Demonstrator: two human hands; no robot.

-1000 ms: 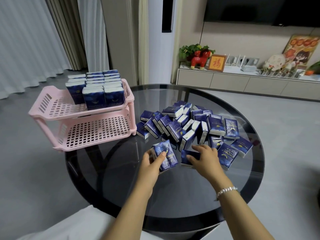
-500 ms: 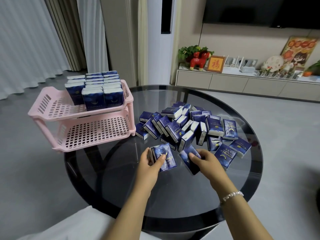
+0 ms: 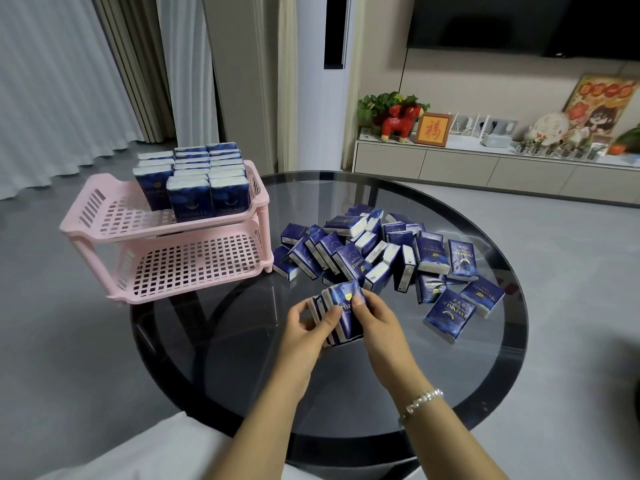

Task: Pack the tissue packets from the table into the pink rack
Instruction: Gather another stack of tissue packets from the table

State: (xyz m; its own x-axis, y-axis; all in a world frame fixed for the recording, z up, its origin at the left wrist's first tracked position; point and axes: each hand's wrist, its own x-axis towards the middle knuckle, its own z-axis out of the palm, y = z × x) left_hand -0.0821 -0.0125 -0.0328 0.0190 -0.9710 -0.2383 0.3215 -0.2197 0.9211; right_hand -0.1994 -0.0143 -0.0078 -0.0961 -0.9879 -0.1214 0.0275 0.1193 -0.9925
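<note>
A loose pile of dark blue tissue packets (image 3: 388, 251) lies on the round dark glass table (image 3: 433, 386). At the table's left edge stands the pink two-tier rack (image 3: 166, 251); its top tier holds several upright packets (image 3: 204, 178) in rows, its lower tier is bare. Near the table's middle my left hand (image 3: 306, 332) grips a small stack of packets (image 3: 341, 315) from the left. My right hand (image 3: 375, 318) holds the frontmost packet against that stack from the right.
A long low cabinet (image 3: 485, 168) runs along the far wall with a red toy horse (image 3: 398, 123), a framed picture and ornaments. A tall white appliance (image 3: 311, 81) and curtains stand behind the rack. Grey floor surrounds the table.
My right hand lifted a packet from the pile's near edge and brought it left onto the stack in my left hand. The two hands have come together.
</note>
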